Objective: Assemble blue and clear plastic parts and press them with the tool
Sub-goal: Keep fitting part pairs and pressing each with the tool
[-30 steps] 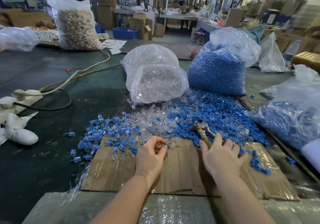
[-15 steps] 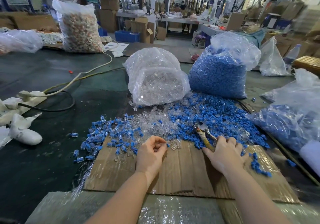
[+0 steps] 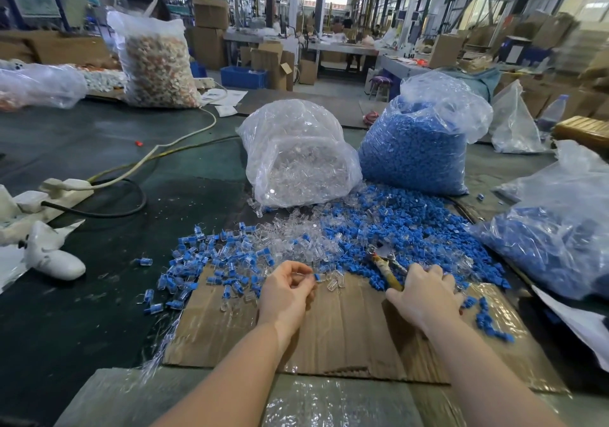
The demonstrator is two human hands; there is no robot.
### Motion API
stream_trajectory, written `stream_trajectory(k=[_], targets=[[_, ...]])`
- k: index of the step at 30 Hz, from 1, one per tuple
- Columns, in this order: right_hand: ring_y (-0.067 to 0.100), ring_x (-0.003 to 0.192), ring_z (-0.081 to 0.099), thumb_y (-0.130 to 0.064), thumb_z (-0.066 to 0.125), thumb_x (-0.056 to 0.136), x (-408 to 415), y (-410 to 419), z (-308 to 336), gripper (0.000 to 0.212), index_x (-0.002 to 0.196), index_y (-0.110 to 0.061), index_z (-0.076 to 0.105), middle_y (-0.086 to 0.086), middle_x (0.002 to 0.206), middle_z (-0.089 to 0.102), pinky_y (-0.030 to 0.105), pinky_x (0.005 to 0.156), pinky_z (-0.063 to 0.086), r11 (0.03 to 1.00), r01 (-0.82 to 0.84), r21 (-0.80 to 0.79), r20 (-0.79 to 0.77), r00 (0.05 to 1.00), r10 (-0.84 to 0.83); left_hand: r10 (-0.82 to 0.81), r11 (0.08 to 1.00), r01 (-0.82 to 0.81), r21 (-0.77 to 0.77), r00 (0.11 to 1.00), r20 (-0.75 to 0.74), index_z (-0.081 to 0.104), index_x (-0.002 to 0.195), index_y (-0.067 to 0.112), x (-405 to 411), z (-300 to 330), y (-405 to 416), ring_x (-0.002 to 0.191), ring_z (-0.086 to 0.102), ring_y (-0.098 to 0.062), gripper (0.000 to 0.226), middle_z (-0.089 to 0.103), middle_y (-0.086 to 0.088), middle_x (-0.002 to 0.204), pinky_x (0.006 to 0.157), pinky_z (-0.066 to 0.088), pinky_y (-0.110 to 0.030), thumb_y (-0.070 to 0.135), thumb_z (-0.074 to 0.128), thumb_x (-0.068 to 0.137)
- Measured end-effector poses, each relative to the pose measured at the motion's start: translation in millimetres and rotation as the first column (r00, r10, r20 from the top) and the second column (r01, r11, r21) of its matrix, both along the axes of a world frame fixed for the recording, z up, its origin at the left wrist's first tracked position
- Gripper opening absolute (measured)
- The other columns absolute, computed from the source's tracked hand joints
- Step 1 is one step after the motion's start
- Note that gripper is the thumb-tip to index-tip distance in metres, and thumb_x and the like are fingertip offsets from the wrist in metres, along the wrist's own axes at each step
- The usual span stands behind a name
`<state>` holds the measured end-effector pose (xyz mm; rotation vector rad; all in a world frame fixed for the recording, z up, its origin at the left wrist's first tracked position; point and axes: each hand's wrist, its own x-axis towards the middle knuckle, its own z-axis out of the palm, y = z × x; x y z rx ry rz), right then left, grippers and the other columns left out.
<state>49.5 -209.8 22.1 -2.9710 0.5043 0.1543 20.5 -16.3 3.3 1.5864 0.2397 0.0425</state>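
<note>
My left hand (image 3: 286,290) rests on the cardboard sheet (image 3: 346,337) with its fingertips pinched on a small clear part tipped in blue (image 3: 314,276). My right hand (image 3: 425,294) lies over the edge of the loose blue parts (image 3: 395,225) and grips the yellowish handle of the pliers (image 3: 384,266), whose metal jaws point away from me. Loose clear parts (image 3: 296,232) are heaped in front of my left hand. Joined blue-and-clear pieces (image 3: 204,261) lie scattered to the left.
A bag of clear parts (image 3: 296,156) and a bag of blue parts (image 3: 418,143) stand behind the piles. Another bag with blue pieces (image 3: 553,229) lies at the right. A power strip with cables (image 3: 66,186) and a white tool (image 3: 52,258) sit at the left.
The view has tilted up slightly. My right hand has curled tighter around the pliers handle at the blue pile. My left hand keeps its pinch on the small part.
</note>
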Motion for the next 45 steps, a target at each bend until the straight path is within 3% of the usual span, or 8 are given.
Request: stream_trajectory(k=[7, 11, 15, 17, 20, 25, 32, 45], targets=[[0.033, 0.123, 0.037, -0.05, 0.049, 0.087, 1, -3, 1, 0.045, 0.116, -0.016, 0.042, 0.014, 0.133, 0.042, 0.05, 0.102, 0.032, 0.999, 0.013, 0.037, -0.011, 1.0, -0.012, -0.029, 0.999, 0.028, -0.017, 0.999, -0.039, 0.058, 0.093, 0.011, 1, 5, 1, 0.059, 0.056, -0.009, 0.008, 0.062, -0.004, 0.072, 0.053, 0.047, -0.016, 0.004, 0.055, 0.09], [0.03, 0.111, 0.045, -0.042, 0.047, 0.091, -5, 2, 8, 0.035, 0.112, -0.015, 0.042, 0.011, 0.12, 0.05, 0.043, 0.093, 0.041, 0.996, -0.052, 0.074, 0.068, 0.997, 0.047, -0.018, 0.996, 0.011, -0.091, 0.997, -0.075, 0.057, 0.096, 0.007, 2, 11, 1, 0.056, 0.054, -0.01, 0.009, 0.062, -0.006, 0.074, 0.05, 0.044, -0.02, 0.002, 0.054, 0.09], [0.014, 0.078, 0.05, -0.037, 0.045, 0.093, -11, 17, 22, 0.02, 0.096, -0.017, 0.048, -0.001, 0.09, 0.051, 0.025, 0.063, 0.041, 0.942, -0.294, 0.159, 0.166, 0.949, 0.269, 0.007, 0.988, -0.025, -0.154, 0.993, -0.115, 0.059, 0.096, 0.012, 9, 20, 1, 0.052, 0.053, -0.011, 0.009, 0.065, -0.006, 0.075, 0.047, 0.041, -0.025, 0.006, 0.055, 0.09], [0.01, 0.061, 0.046, -0.032, 0.047, 0.093, -15, 28, 28, 0.017, 0.084, -0.018, 0.05, -0.004, 0.077, 0.051, 0.021, 0.052, 0.033, 0.873, -0.353, 0.337, 0.147, 0.935, 0.322, 0.019, 0.988, -0.037, -0.152, 0.993, -0.116, 0.059, 0.095, 0.013, 14, 25, 1, 0.047, 0.051, -0.006, 0.008, 0.064, -0.004, 0.074, 0.042, 0.039, -0.02, 0.007, 0.056, 0.09], [0.017, 0.061, 0.049, -0.022, 0.049, 0.091, -21, 40, 38, 0.017, 0.077, -0.012, 0.054, 0.005, 0.072, 0.053, 0.028, 0.057, 0.039, 0.642, -0.219, 0.735, 0.048, 0.961, 0.273, 0.046, 0.98, -0.068, -0.186, 0.992, -0.119, 0.059, 0.095, 0.008, 21, 31, 2, 0.05, 0.051, -0.008, 0.008, 0.063, -0.007, 0.077, 0.039, 0.039, -0.016, 0.003, 0.056, 0.089], [0.019, 0.071, 0.059, -0.019, 0.049, 0.091, -27, 48, 46, 0.015, 0.087, -0.006, 0.057, 0.01, 0.081, 0.06, 0.033, 0.064, 0.053, 0.469, -0.047, 0.882, -0.104, 0.951, 0.291, 0.085, 0.978, -0.11, -0.176, 0.986, -0.142, 0.06, 0.091, 0.008, 28, 31, 10, 0.056, 0.054, -0.01, 0.008, 0.061, -0.007, 0.075, 0.045, 0.044, -0.017, 0.0, 0.057, 0.088], [0.023, 0.079, 0.063, -0.008, 0.056, 0.081, -23, 44, 46, 0.019, 0.098, -0.001, 0.057, 0.014, 0.088, 0.063, 0.047, 0.081, 0.054, 0.498, -0.037, 0.866, -0.176, 0.91, 0.375, 0.121, 0.985, -0.137, -0.103, 0.981, -0.152, 0.061, 0.088, 0.007, 31, 29, 14, 0.057, 0.055, -0.011, 0.008, 0.06, -0.007, 0.072, 0.047, 0.046, -0.017, 0.0, 0.057, 0.088], [0.023, 0.085, 0.059, 0.003, 0.046, 0.08, -25, 47, 45, 0.018, 0.092, -0.009, 0.049, 0.013, 0.095, 0.055, 0.044, 0.084, 0.052, 0.529, -0.041, 0.847, -0.208, 0.891, 0.403, 0.153, 0.98, -0.174, -0.095, 0.97, -0.188, 0.061, 0.086, 0.01, 30, 28, 12, 0.059, 0.056, -0.013, 0.01, 0.061, -0.008, 0.074, 0.054, 0.05, -0.022, 0.001, 0.057, 0.088]])
